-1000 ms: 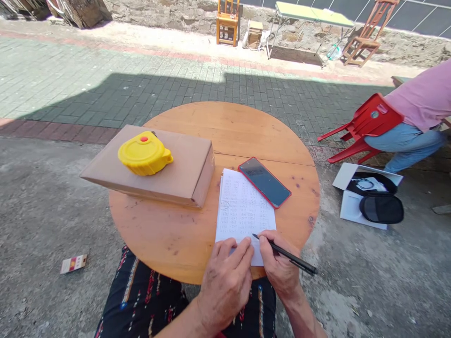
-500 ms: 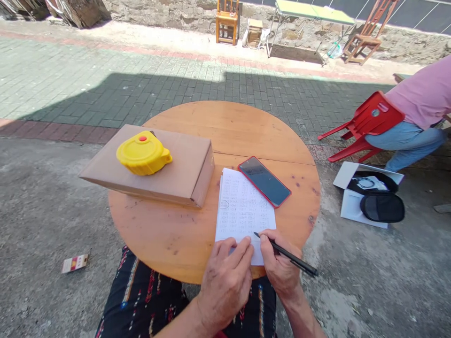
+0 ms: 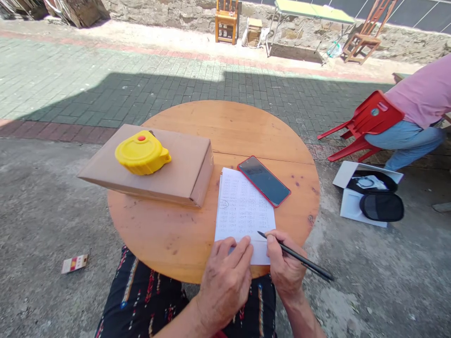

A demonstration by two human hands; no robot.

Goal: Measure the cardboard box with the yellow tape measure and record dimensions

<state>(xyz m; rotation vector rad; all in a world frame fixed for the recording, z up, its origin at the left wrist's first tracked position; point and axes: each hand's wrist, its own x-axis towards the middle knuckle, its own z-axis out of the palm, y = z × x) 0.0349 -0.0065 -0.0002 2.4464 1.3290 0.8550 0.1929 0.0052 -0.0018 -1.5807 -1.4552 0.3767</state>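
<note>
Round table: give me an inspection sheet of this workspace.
Surface: round wooden table, seamed, with dark spots.
Job's things: handwritten paper; black pen, tip over the paper.
Clutter: phone overlapping the paper; yellow object on cardboard box.
Hands: left hand rests on the paper; right hand grips the pen.
Cables: nothing seen for certain; contents of the black case unclear.
Surroundings: seated person on red chair; paved ground; stone wall.
</note>
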